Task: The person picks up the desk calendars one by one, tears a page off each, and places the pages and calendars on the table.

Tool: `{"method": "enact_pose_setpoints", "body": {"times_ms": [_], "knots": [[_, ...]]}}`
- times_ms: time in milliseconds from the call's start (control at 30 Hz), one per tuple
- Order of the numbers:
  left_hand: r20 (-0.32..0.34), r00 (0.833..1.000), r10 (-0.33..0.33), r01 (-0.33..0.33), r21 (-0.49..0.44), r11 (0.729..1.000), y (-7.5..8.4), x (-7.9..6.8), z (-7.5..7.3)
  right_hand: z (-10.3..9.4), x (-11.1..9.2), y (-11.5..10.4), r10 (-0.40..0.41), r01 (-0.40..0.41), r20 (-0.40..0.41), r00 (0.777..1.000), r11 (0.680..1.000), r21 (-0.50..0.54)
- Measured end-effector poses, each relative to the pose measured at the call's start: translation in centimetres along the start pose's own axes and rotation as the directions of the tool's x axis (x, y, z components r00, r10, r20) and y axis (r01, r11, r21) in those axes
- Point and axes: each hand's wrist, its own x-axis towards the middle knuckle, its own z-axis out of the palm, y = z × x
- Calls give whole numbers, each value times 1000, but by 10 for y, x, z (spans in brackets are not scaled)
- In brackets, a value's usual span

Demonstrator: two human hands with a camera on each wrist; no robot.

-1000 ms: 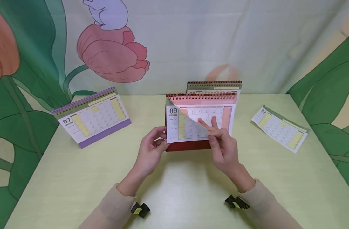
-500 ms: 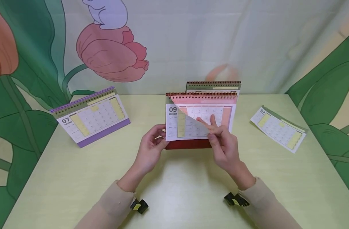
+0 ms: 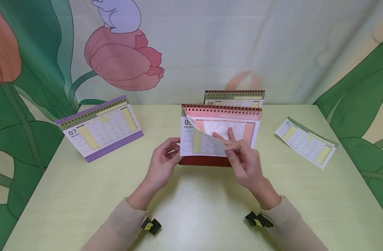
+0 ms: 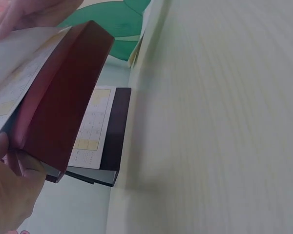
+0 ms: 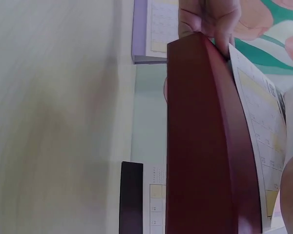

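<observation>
A dark red desk calendar (image 3: 207, 160) is held upright in front of me, its wire coil along the top. My left hand (image 3: 163, 164) grips its lower left corner, with the thumb in front. My right hand (image 3: 245, 160) pinches a pink-headed page (image 3: 238, 115), whose left side curls away from the white page (image 3: 188, 139) marked 09 behind it. In the left wrist view, the red base (image 4: 63, 97) is tilted and apart from the tabletop. The right wrist view shows the left fingers (image 5: 224, 19) at the base's far end.
Behind the red calendar stands another desk calendar (image 3: 235, 94), mostly hidden. A purple desk calendar (image 3: 100, 129) showing 07 stands at the left. One loose calendar page (image 3: 306, 141), also 07, lies at the right on the pale table (image 3: 191, 216). A printed curtain (image 3: 191, 52) hangs behind.
The pink-headed page's upper left corner now curls over the 09, covering part of it. The red calendar and both hands have shifted slightly left.
</observation>
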Motion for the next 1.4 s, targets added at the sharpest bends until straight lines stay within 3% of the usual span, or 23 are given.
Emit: {"method": "enact_pose_setpoints", "body": {"times_ms": [300,500,633,733,833,1000,1100,1233,1400], "knots": [[20,1000,-14,14,-25,1000,-3,0,2,-4,-3,-1,-9,11,-43,999,998,57],[15,999,-45,46,-72,996,-5,1,7,-6,-4,-5,53,-36,-126,991,991,132],[-2,996,-87,86,-144,986,-4,-1,9,-9,-1,-7,102,-84,-154,983,989,118],[-2,997,-83,81,-167,983,-2,0,9,-12,4,-9,129,-110,-179,975,988,112],[2,997,-79,78,-172,982,-1,2,10,-12,9,-11,148,-97,-246,958,974,207],[-26,995,-97,91,-165,982,-1,1,10,-11,13,-10,173,-41,-347,922,933,357],[-42,994,-105,98,-156,983,-3,-1,10,-9,12,-10,176,-3,-373,911,907,420],[-56,993,-103,92,-167,982,-5,-1,8,-8,15,-12,206,49,-399,893,839,543],[-69,994,-89,76,-169,983,-6,-1,6,-14,23,-13,293,109,-476,829,750,652]]}}
